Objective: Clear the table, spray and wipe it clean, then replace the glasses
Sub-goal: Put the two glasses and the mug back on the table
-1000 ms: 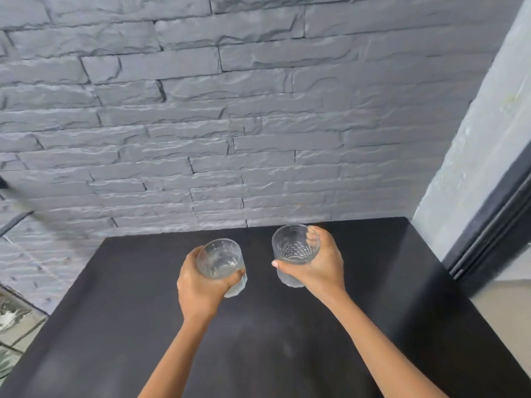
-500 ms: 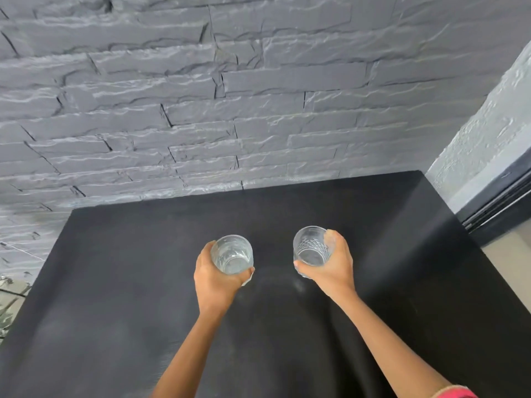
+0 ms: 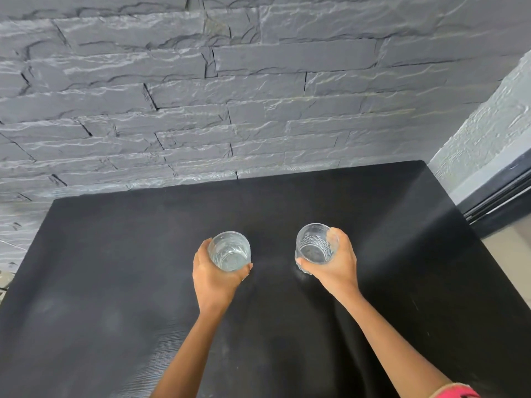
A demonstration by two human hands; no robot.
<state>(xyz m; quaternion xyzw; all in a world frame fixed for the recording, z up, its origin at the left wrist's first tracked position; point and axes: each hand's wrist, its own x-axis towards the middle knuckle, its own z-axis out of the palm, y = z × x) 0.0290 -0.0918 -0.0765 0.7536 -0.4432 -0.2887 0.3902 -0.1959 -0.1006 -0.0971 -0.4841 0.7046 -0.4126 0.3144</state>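
Note:
Two clear cut-pattern tumblers are held over the middle of the black table [image 3: 115, 268]. My left hand [image 3: 214, 278] grips the left glass [image 3: 229, 250] from its near side, fingers curled round the wall. My right hand [image 3: 334, 262] grips the right glass [image 3: 314, 247] from the right, thumb on the near side and fingers over the far rim. Both glasses stand upright and look empty. Whether their bases touch the tabletop is not clear.
A grey stone-slab wall [image 3: 258, 96] runs along the table's far edge. At the right stands a pale textured wall [image 3: 494, 119] with a dark door or window frame [image 3: 497, 196] beside the table's right edge. Floor shows at the far left and right.
Both hands have carried the glasses forward and lower over the table, and a little further apart. The camera has tilted down, so more of the tabletop shows.

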